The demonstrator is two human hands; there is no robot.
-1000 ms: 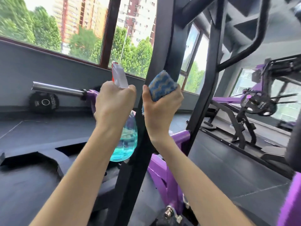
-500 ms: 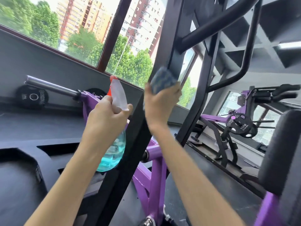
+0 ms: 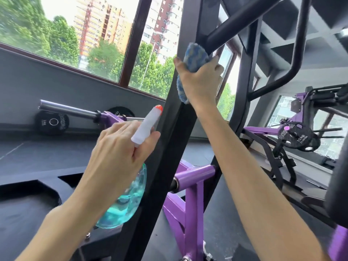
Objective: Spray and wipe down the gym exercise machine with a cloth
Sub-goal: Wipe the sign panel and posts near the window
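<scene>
Blue cloth (image 3: 194,55), bottle (image 3: 122,204) (both gripped) in hands (image 3: 199,80) (image 3: 116,157)

Through the window (image 3: 113,44) ahead of you, green trees (image 3: 101,59) stand before tall apartment blocks (image 3: 90,25). A black plate (image 3: 52,122) stands against the grey wall (image 3: 56,81) to your left. To your right, another purple machine (image 3: 263,129) carries a second plate (image 3: 299,138).

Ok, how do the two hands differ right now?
The left hand sits lower, gripping the spray bottle beside the black post. The right hand is higher, holding the blue cloth against that post. Both have fingers curled round their item.
</scene>
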